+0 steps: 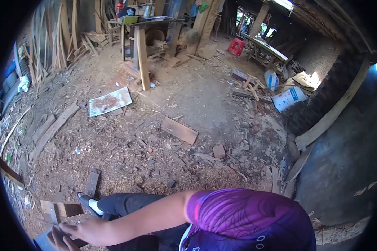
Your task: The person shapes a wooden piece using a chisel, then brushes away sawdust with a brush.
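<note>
My right hand (90,231) reaches to the lower left, its bare forearm coming from a purple patterned sleeve. The fingers are bent and close together; what they grip is hidden. A narrow flat metal strip (53,212) ends right at these fingers and crosses a light wooden block (67,209). Below, against the bottom edge, more fingers (60,242) show, seemingly of my left hand, mostly cut off. Beside them lies a flat grey piece (44,240), partly covered. My leg in dark trousers and a dark shoe (88,203) rest just beyond.
Wood chips and offcuts cover the ground, with a loose board (180,130) and a dusty white panel (110,101). Long planks (54,129) lie left. A workbench (144,54) stands ahead; a red stool (236,47) and white sacks (289,98) are right, near a wall.
</note>
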The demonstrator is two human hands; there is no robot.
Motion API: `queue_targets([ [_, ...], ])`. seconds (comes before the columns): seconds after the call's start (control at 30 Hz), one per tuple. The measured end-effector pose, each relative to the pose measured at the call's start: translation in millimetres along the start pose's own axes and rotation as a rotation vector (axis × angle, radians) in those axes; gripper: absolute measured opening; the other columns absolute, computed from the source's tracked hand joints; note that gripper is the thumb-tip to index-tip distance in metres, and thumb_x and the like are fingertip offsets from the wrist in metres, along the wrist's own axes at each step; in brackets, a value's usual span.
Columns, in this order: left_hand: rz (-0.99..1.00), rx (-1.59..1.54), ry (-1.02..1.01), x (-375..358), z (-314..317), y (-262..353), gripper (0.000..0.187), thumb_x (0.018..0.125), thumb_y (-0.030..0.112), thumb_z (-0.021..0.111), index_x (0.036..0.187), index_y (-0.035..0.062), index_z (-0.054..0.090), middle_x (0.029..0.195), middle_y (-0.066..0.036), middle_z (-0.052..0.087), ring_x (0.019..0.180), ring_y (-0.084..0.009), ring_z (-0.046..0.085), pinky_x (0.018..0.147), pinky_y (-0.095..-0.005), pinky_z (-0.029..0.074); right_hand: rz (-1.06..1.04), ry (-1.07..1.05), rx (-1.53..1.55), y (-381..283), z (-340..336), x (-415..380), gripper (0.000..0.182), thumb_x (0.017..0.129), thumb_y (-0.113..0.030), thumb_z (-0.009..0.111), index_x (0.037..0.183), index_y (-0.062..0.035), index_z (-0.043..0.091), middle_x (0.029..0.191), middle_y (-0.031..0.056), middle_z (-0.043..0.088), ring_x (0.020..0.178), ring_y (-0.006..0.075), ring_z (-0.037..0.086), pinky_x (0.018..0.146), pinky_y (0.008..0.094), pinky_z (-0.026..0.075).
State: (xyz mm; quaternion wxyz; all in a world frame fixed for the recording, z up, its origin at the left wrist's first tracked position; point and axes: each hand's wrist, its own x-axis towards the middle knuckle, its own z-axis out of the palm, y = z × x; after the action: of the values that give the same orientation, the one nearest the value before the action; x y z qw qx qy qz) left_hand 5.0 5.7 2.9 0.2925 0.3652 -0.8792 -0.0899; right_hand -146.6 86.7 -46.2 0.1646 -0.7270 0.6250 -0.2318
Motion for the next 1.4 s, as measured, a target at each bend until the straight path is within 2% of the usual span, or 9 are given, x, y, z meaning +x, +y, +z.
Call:
queue_targets([
  [0.1, -0.252, -0.318, -0.071, -6, 2, 8, 0.054, 0.095, 0.033, 0.055, 0.132, -0.0044, 0.065, 0.117, -0.034, 0.058, 0.1, -0.0448, 0.062, 0.089, -0.0544, 0.051, -0.054, 0.149, -0.213, 5, 42, 40, 0.094, 0.086, -0.013, 0.068, 0.16, 0.0088, 0.014, 0.08, 0.0161, 0.069, 0.066, 0.0278, 0.07, 0.054, 0.0421, 0.057],
  [0.2, -0.087, -0.071, -0.086, -1, -5, 5, 0.049, 0.094, 0.031, 0.054, 0.127, -0.0015, 0.068, 0.113, -0.032, 0.06, 0.1, -0.0461, 0.062, 0.09, -0.0547, 0.051, -0.117, 0.312, -0.179, 5, 31, -2, 0.088, 0.09, -0.014, 0.062, 0.161, 0.0052, 0.015, 0.08, 0.017, 0.069, 0.067, 0.0281, 0.071, 0.055, 0.0418, 0.058],
  [0.3, -0.13, -0.034, -0.042, 2, 0, 8, 0.047, 0.092, 0.029, 0.054, 0.126, -0.0001, 0.07, 0.112, -0.031, 0.061, 0.1, -0.0466, 0.062, 0.09, -0.0547, 0.05, 0.052, -0.076, -0.062, 1, -12, -54, 0.091, 0.086, -0.01, 0.065, 0.163, -0.0021, 0.017, 0.082, 0.0187, 0.069, 0.068, 0.0324, 0.072, 0.056, 0.042, 0.059],
  [0.4, -0.19, -0.066, -0.046, 1, -4, 21, 0.047, 0.091, 0.028, 0.054, 0.126, -0.0001, 0.07, 0.112, -0.032, 0.061, 0.101, -0.0458, 0.062, 0.091, -0.0536, 0.05, -0.003, 0.1, -0.002, 8, 20, -6, 0.092, 0.084, -0.009, 0.067, 0.162, -0.0013, 0.018, 0.084, 0.0197, 0.07, 0.072, 0.0338, 0.073, 0.059, 0.0417, 0.059],
  [0.53, -0.295, -0.243, -0.05, -2, -6, 33, 0.048, 0.092, 0.029, 0.054, 0.126, -0.0009, 0.07, 0.113, -0.032, 0.061, 0.101, -0.0455, 0.062, 0.092, -0.0523, 0.05, -0.042, -0.04, -0.052, -7, -23, 17, 0.09, 0.086, -0.01, 0.065, 0.162, -0.0017, 0.018, 0.086, 0.0214, 0.07, 0.08, 0.0353, 0.074, 0.067, 0.041, 0.06],
  [0.77, -0.175, -0.061, -0.049, 1, -4, 13, 0.052, 0.09, 0.03, 0.051, 0.125, -0.0043, 0.069, 0.113, -0.03, 0.061, 0.097, -0.0441, 0.063, 0.089, -0.0519, 0.052, 0.065, 0.137, -0.016, 1, 23, -39, 0.091, 0.088, -0.009, 0.063, 0.164, -0.0029, 0.013, 0.071, 0.0159, 0.067, 0.059, 0.0294, 0.069, 0.051, 0.0448, 0.056],
  [1.0, -0.206, -0.188, -0.073, -3, -5, 14, 0.057, 0.094, 0.036, 0.049, 0.128, -0.007, 0.066, 0.115, -0.03, 0.057, 0.101, -0.043, 0.063, 0.087, -0.0509, 0.054, -0.119, 0.113, -0.156, 2, 2, 24, 0.097, 0.082, -0.008, 0.066, 0.162, 0.0035, 0.011, 0.072, 0.018, 0.068, 0.065, 0.0319, 0.072, 0.057, 0.0409, 0.059],
  [1.2, -0.164, -0.225, -0.046, -9, 7, -2, 0.057, 0.094, 0.035, 0.048, 0.129, -0.0069, 0.065, 0.114, -0.029, 0.056, 0.1, -0.0422, 0.064, 0.085, -0.0509, 0.056, 0.143, -0.176, 0.026, -3, -16, -52, 0.095, 0.085, -0.011, 0.066, 0.163, -0.0001, 0.014, 0.082, 0.0197, 0.069, 0.068, 0.0318, 0.071, 0.057, 0.0442, 0.058],
  [1.4, -0.116, -0.142, -0.016, -3, 4, 1, 0.067, 0.098, 0.049, 0.048, 0.132, -0.0059, 0.064, 0.117, -0.03, 0.058, 0.102, -0.0453, 0.062, 0.092, -0.0529, 0.05, -0.049, 0.161, -0.156, -5, 23, 58, 0.08, 0.094, -0.013, 0.058, 0.16, 0.0034, 0.017, 0.072, 0.0153, 0.068, 0.061, 0.0297, 0.071, 0.054, 0.0411, 0.059],
])
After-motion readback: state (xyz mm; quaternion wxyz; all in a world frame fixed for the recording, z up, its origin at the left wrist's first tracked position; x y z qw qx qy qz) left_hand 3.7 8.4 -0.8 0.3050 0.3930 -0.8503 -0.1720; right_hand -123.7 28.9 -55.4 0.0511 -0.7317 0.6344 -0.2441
